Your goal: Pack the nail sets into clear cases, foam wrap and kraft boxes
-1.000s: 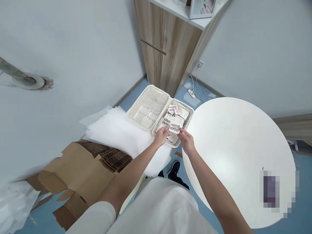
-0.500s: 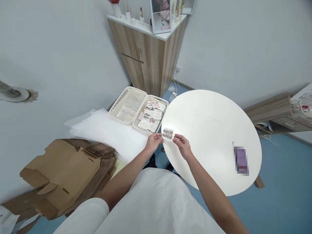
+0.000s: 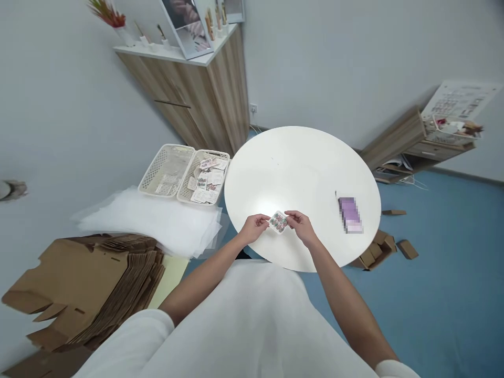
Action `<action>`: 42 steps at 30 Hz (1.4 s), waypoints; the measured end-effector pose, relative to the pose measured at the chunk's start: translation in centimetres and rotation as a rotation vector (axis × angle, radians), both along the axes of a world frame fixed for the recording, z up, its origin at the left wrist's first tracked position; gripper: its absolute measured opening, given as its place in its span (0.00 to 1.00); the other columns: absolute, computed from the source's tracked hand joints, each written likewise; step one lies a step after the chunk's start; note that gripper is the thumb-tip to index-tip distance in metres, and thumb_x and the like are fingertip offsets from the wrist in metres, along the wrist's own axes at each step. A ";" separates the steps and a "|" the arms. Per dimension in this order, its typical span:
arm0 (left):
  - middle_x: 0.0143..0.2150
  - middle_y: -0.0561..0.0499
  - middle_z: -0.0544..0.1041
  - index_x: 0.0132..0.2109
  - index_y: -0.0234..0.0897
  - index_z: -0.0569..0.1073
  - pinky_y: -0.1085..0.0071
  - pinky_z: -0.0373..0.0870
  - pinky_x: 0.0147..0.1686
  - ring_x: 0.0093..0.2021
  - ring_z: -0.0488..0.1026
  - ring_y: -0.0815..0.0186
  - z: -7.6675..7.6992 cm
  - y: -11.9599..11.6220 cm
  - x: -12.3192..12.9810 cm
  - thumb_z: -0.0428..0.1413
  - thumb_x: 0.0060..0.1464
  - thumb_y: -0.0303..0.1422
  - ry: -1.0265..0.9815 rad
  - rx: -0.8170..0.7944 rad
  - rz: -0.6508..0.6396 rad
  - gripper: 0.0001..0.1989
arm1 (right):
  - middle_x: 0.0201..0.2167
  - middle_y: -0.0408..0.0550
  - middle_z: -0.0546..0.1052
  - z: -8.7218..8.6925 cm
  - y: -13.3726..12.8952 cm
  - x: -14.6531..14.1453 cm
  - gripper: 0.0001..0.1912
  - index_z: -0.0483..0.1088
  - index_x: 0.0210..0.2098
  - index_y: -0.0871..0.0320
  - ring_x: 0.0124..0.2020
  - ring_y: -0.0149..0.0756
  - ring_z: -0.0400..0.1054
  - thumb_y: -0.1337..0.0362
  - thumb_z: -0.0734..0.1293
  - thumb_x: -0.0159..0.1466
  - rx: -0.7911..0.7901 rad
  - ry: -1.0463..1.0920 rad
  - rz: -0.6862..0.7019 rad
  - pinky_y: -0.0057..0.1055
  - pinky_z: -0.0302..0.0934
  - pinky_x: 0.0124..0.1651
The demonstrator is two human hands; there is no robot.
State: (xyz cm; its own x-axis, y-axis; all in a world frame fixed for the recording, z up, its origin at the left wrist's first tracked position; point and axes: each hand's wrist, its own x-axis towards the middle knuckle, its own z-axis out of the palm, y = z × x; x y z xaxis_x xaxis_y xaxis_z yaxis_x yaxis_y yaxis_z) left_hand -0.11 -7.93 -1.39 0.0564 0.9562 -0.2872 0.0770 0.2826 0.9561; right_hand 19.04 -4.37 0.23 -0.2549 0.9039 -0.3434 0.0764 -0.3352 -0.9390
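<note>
Pinching 1 nail card between both hands; print on the piled cards is illegible.

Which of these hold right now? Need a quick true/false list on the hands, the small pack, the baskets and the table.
1. The left hand and right hand both hold the small pack of green and red ovals. True.
2. Two white baskets stand side by side, left of the round table. True.
3. The small pack lies in a basket. False: it is between the hands, seen against the table's near part.
4. A blurred purple item is on the table. True.
5. The left hand is empty. False: its fingers hold the pack's edge.
</note>
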 end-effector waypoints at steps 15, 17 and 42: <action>0.30 0.49 0.74 0.33 0.33 0.72 0.70 0.65 0.36 0.34 0.71 0.67 -0.3 -1.2 6.5 0.52 0.49 0.40 -0.054 -0.070 -0.149 0.14 | 0.22 0.40 0.70 -1.6 -5.0 4.4 0.16 0.60 0.27 0.57 0.25 0.31 0.68 0.54 0.68 0.48 -0.138 0.159 -0.220 0.28 0.60 0.30; 0.30 0.49 0.74 0.34 0.33 0.72 0.71 0.65 0.36 0.34 0.71 0.67 -0.2 -1.1 6.4 0.51 0.50 0.40 -0.045 -0.060 -0.150 0.13 | 0.23 0.42 0.71 -1.7 -5.2 4.3 0.15 0.61 0.27 0.57 0.28 0.33 0.69 0.54 0.68 0.48 -0.150 0.148 -0.190 0.29 0.61 0.32; 0.40 0.47 0.71 0.56 0.38 0.61 0.67 0.65 0.40 0.36 0.70 0.68 1.8 0.3 2.3 0.57 0.45 0.36 0.119 0.061 -0.274 0.30 | 0.30 0.41 0.68 -0.8 -2.5 5.6 0.33 0.56 0.54 0.47 0.30 0.32 0.64 0.64 0.67 0.49 0.281 -0.244 0.268 0.35 0.61 0.39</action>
State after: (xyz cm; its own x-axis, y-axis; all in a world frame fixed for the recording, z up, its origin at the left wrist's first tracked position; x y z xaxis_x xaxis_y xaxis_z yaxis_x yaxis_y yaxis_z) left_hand 2.18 -7.65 0.42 0.2844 0.9257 -0.2494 0.2549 0.1778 0.9505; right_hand 24.68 -6.85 -0.57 -0.4344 0.8839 -0.1733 0.3562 -0.0081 -0.9344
